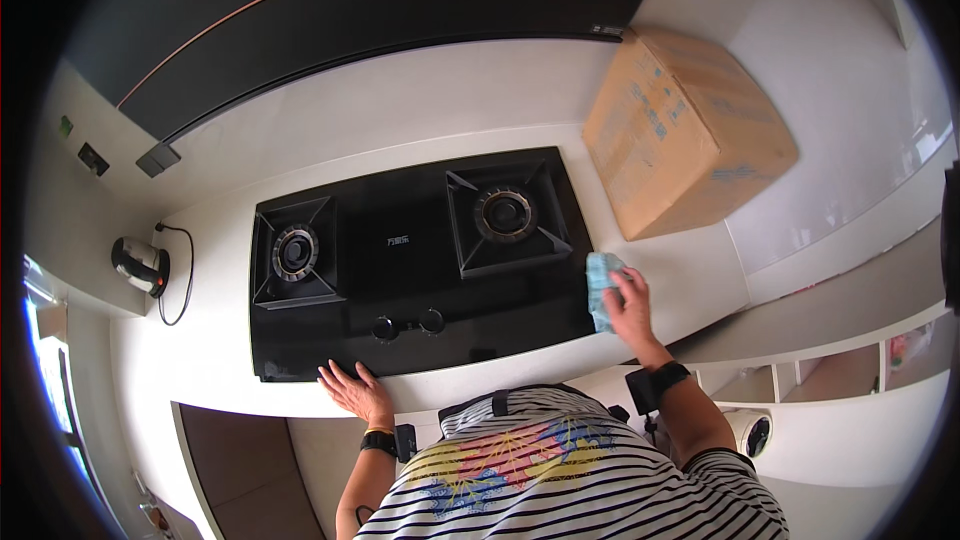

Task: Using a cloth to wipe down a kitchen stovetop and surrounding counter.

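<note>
A light blue cloth point(602, 286) lies under my right hand point(631, 309), at the right edge of the black glass gas hob point(405, 270). My fingers press on the cloth where the hob meets the white countertop point(690, 259). My left hand point(357, 393) rests flat with spread fingers on the hob's front edge, holding nothing. Two burners with square black pan supports, the left burner point(295, 252) and the right burner point(505, 214), sit on the glass. Two control knobs point(409, 324) are near the front middle.
A large cardboard box point(675, 135) stands on the counter at the back right. At the left are an electric kettle point(141, 267) and its black cord point(192, 270). A dark range hood point(420, 7) overhangs the back. Open shelves point(832, 371) are at the right.
</note>
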